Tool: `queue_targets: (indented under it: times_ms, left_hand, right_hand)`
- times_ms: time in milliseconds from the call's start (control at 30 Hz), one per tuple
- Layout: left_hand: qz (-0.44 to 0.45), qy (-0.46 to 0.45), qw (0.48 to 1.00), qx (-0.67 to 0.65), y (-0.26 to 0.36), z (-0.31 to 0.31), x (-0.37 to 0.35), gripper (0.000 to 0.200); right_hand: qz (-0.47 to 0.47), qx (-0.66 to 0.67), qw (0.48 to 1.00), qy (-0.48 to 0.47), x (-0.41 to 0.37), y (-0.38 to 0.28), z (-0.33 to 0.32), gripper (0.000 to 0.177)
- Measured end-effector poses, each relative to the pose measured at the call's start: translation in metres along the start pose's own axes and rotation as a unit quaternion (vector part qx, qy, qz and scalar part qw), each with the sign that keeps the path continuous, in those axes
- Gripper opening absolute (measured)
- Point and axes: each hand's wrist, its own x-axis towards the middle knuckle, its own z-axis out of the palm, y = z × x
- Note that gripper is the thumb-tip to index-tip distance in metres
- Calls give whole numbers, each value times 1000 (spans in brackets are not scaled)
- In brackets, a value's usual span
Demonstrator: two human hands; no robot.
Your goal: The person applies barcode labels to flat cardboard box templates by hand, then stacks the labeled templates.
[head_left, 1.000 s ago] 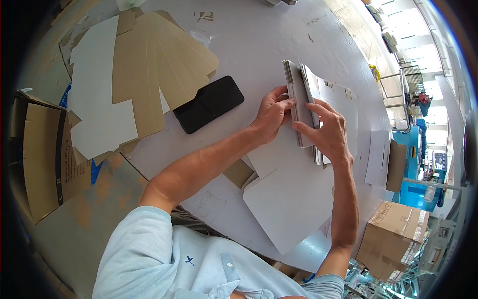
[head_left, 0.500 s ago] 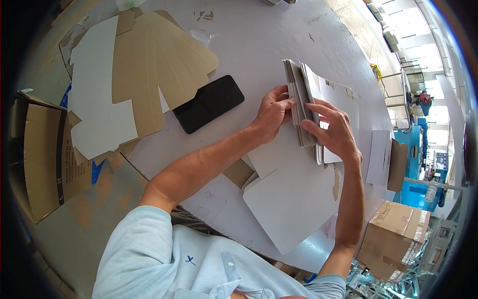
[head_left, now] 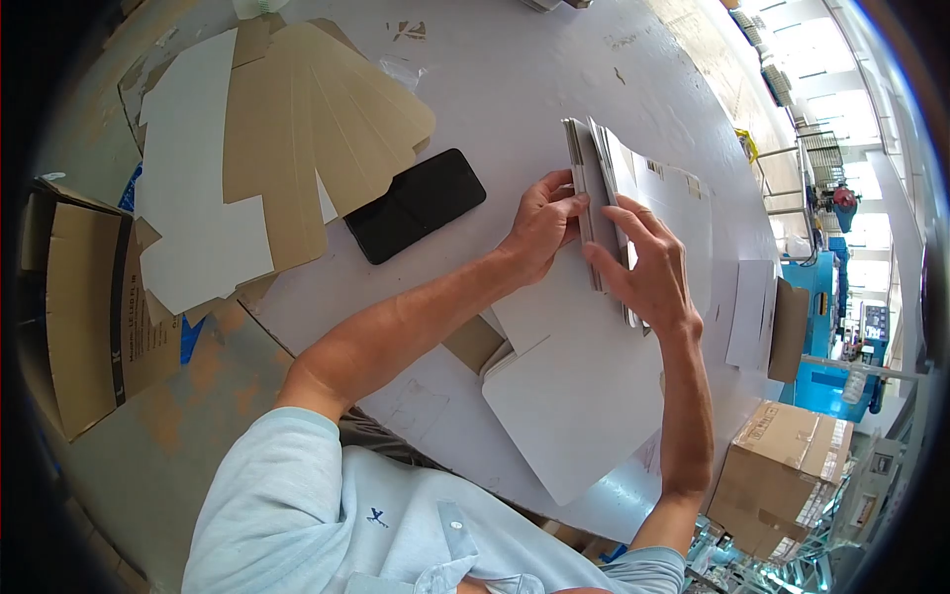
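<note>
My left hand (head_left: 540,226) is closed round the left side of a stack of folded cardboard pieces (head_left: 591,168), thumb in front and fingers partly hidden behind. The stack stands upright on edge, its layers pressed close together. On its right side, my right hand (head_left: 653,265) has its thumb against the near layers and its fingers bent over the outer ones. Under and beside the stack lie flat white cardboard sheets (head_left: 584,411), one with a rounded corner pointing towards me.
A black phone (head_left: 421,206) lies left of my hands, partly beneath fanned brown and white cardboard blanks (head_left: 282,139). An open carton (head_left: 89,307) stands on the floor at left. A taped carton (head_left: 782,475) is at lower right, beyond the table (head_left: 495,89) edge.
My right hand has shifted slightly left and inwards, its thumb further onto the stack. The right-hand layers have closed up towards the left ones. My left hand stays in place.
</note>
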Motion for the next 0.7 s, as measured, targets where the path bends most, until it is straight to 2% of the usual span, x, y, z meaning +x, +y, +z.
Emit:
queue_targets:
  times_ms: [67, 133, 267, 367, 433, 567, 633, 700]
  left_hand:
    - [-4, 3, 1000, 2, 0, -1, 0, 38]
    - [-6, 5, 1000, 2, 0, 0, 0, 39]
    - [-7, 5, 1000, 5, 1, 0, 0, 40]
    - [-11, 8, 1000, 12, 1, 1, -1, 40]
    - [-12, 11, 1000, 14, 1, 1, -1, 39]
    - [-9, 3, 1000, 9, 0, 0, 0, 39]
    - [-10, 4, 1000, 4, 0, 0, 1, 39]
    - [-4, 4, 1000, 12, -1, 0, 1, 38]
  right_hand:
    - [10, -28, 1000, -4, -1, -3, 1, 42]
    - [18, 23, 999, -26, 1, 6, 0, 52]
    - [32, 52, 997, -51, 4, 9, -9, 55]
    - [51, 73, 993, -81, 7, 12, -13, 51]
    - [19, 146, 986, -81, 9, 15, -13, 38]
    - [22, 151, 986, -65, 7, 9, -16, 33]
    - [-36, 50, 998, -7, 5, 3, -14, 31]
    - [-42, 33, 999, 4, 1, 11, -6, 28]
